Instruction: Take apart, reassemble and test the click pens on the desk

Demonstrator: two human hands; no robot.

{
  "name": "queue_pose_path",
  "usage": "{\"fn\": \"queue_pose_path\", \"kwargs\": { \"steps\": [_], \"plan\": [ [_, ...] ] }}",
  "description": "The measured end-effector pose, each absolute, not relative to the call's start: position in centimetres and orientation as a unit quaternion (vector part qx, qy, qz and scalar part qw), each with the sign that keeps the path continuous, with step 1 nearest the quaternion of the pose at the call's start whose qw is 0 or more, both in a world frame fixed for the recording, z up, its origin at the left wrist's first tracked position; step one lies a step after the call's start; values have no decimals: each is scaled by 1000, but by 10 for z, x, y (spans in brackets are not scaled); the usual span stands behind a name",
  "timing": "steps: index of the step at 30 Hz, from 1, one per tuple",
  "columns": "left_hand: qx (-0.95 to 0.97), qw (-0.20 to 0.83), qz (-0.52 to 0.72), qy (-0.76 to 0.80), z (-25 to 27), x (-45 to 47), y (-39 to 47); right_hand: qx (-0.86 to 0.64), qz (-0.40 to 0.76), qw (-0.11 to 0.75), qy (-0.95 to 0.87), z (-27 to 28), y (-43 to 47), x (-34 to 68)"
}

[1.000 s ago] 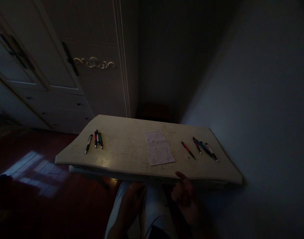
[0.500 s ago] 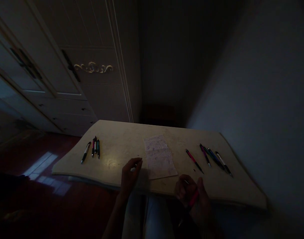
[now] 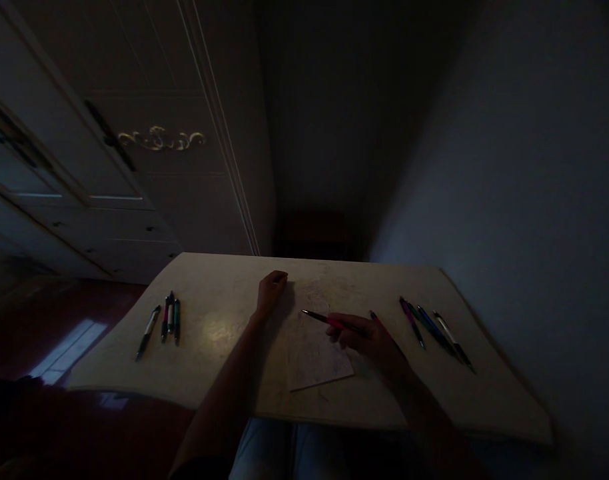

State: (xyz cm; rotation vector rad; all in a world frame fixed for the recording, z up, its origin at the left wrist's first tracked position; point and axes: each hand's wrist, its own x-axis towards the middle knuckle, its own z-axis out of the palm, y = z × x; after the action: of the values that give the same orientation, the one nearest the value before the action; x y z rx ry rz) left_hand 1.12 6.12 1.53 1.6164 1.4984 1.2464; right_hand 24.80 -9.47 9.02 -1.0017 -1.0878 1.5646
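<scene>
My right hand (image 3: 357, 339) is closed around a pen (image 3: 334, 323) with a pink-red part and a dark shaft that points left over the paper. Beneath it lies a sheet of paper (image 3: 314, 365) with faint writing, partly covered by the hand. My left hand (image 3: 273, 291) rests on the table by the paper's upper left side, its fingers curled; what they hold, if anything, is hidden. Close behind my right hand lies another red and black pen (image 3: 384, 330), partly hidden by the hand and forearm.
On the right of the pale table (image 3: 219, 387) lie several pens, among them a purple one (image 3: 412, 323), a blue one (image 3: 437, 331) and a white and black one (image 3: 454, 340). Several more pens (image 3: 170, 320) lie at the left. A wall (image 3: 509, 200) borders the right side; a cabinet (image 3: 184, 207) stands behind.
My right hand has risen from the table's front edge to above the paper, bringing the pen with it. My left hand has slid forward along the paper's left side. The view has shifted slightly.
</scene>
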Motion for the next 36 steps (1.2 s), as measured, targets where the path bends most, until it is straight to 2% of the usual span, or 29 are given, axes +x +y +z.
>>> {"fn": "queue_pose_path", "kwargs": {
  "steps": [2, 7, 14, 20, 32, 36],
  "plan": [
    [622, 297, 461, 560, 10, 6, 68, -452, 619, 465, -444, 85, -72, 245],
    [650, 308, 434, 543, 3, -7, 71, -500, 545, 514, -433, 63, -25, 231],
    [637, 330, 443, 538, 8, -9, 73, -488, 553, 522, -428, 52, 7, 198],
    [610, 336, 458, 552, 6, -5, 71, -478, 550, 497, -471, 40, 9, 171],
    [673, 387, 407, 481, 18, -20, 78, -576, 348, 476, -566, 26, -4, 176],
    [688, 437, 372, 445, 22, -29, 82, -542, 360, 455, -608, 28, -8, 173]
  ]
}}
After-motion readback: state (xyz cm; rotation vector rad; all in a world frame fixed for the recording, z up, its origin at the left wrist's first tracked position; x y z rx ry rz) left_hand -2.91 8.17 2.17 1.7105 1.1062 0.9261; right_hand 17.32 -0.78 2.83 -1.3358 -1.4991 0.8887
